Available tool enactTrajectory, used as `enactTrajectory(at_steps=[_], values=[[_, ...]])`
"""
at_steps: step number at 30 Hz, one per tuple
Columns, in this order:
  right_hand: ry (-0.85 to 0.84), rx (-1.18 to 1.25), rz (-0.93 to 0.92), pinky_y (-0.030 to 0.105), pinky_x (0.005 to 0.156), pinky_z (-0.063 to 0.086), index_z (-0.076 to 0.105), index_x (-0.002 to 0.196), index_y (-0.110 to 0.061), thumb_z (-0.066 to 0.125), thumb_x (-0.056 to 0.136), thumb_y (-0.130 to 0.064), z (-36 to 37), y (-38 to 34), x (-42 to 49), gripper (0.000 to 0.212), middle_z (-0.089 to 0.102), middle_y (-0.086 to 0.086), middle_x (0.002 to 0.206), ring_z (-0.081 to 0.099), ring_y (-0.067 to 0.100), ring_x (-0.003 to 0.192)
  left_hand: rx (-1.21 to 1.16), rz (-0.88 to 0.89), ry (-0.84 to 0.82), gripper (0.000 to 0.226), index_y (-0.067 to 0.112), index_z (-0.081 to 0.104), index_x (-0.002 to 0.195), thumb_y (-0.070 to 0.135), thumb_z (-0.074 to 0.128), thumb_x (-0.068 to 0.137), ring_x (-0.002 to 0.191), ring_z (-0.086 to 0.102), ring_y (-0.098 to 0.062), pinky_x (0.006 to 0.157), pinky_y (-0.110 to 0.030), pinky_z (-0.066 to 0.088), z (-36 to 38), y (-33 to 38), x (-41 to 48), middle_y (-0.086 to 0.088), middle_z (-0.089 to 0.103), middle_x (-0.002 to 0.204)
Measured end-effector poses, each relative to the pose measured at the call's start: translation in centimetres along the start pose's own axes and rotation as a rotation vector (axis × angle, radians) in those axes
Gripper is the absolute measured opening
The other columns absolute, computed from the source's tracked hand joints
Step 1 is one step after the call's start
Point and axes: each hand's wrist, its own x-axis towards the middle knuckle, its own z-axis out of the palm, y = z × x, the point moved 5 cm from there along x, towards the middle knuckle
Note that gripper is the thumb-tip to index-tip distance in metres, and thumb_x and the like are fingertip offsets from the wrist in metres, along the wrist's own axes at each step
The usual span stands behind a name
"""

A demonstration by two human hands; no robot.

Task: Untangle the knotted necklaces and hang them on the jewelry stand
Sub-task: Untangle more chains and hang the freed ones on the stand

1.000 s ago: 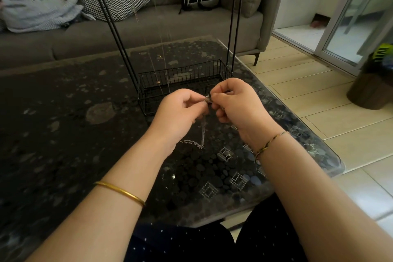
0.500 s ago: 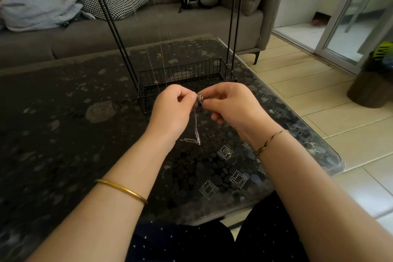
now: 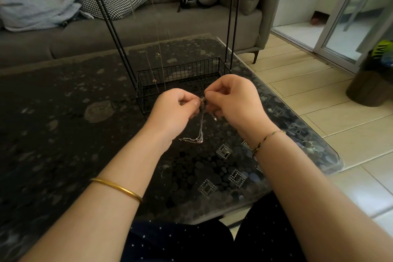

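Silver necklace (image 3: 200, 132) dangles, pinched between left hand (image 3: 173, 110) and right hand (image 3: 234, 100).

Ahead: black wire basket base of jewelry stand (image 3: 182, 72) just beyond left hand (image 3: 173, 110) and right hand (image 3: 236, 100), blocks forward path. Either side: black stand legs (image 3: 110, 26); thin hanging chains (image 3: 154, 80) cross gap between. Left: open room over dark pebble-patterned glass table (image 3: 63, 123). Between hands: tangled silver necklace (image 3: 201, 130) fills narrow gap.
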Motion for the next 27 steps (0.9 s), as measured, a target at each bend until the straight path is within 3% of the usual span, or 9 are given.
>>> enactTrajectory(at_steps=[5,11,13,16,20,27], values=[[0.046,0.031,0.022,0.040,0.076,0.056,0.057,0.074,-0.021,0.060,0.088,-0.012,-0.2,0.2,0.1,0.017,0.067,0.003,0.076,0.068,0.020,0.078,0.087,0.077,-0.009,0.012,0.023,0.061,0.089,0.012,0.060,0.092,0.073,0.059,-0.008,0.071,-0.024,0.049,0.1,0.3,0.0,0.001,0.066,0.081],[-0.003,0.125,0.085,0.030,0.065,0.056,0.056,0.080,-0.013,0.055,0.091,-0.007,0.0,0.3,0.0,0.012,0.066,0.007,0.079,0.067,0.019,0.073,0.295,0.172,0.053,0.003,0.020,0.063,0.090,0.017,0.062,0.089,0.076,0.054,-0.006,0.063,-0.020,0.042,0.4,1.0,0.1,0.008,0.059,0.082],[-0.078,0.141,0.105,0.026,0.061,0.055,0.055,0.080,-0.013,0.055,0.092,-0.006,0.3,0.3,-0.2,0.013,0.065,0.006,0.076,0.066,0.016,0.069,0.225,0.148,0.072,0.004,0.019,0.063,0.088,0.015,0.061,0.089,0.080,0.056,-0.008,0.067,-0.022,0.046,0.2,0.8,0.1,0.005,0.060,0.085],[-0.155,0.115,0.099,0.022,0.057,0.053,0.056,0.082,-0.011,0.056,0.090,-0.004,0.7,0.1,-0.4,0.011,0.064,0.004,0.072,0.064,0.012,0.062,-0.001,0.047,0.092,0.007,0.016,0.066,0.084,0.011,0.062,0.086,0.089,0.062,-0.017,0.081,-0.036,0.054,-0.4,0.3,0.1,-0.005,0.065,0.092],[-0.169,0.102,0.077,0.031,0.063,0.055,0.058,0.085,-0.007,0.058,0.089,-0.003,1.0,-0.2,-0.4,0.005,0.066,0.009,0.076,0.065,0.013,0.062,-0.190,-0.019,0.088,0.010,0.014,0.064,0.081,0.008,0.059,0.087,0.095,0.064,-0.023,0.082,-0.035,0.055,-0.4,0.1,0.2,-0.007,0.066,0.093],[-0.130,0.121,0.085,0.034,0.068,0.056,0.061,0.089,-0.006,0.057,0.089,-0.006,0.7,-0.3,-0.4,0.004,0.067,0.009,0.081,0.065,0.017,0.071,-0.207,-0.069,0.096,0.010,0.016,0.061,0.090,0.010,0.054,0.094,0.073,0.065,-0.011,0.079,-0.033,0.055,-0.3,-0.1,0.2,-0.003,0.068,0.089]])
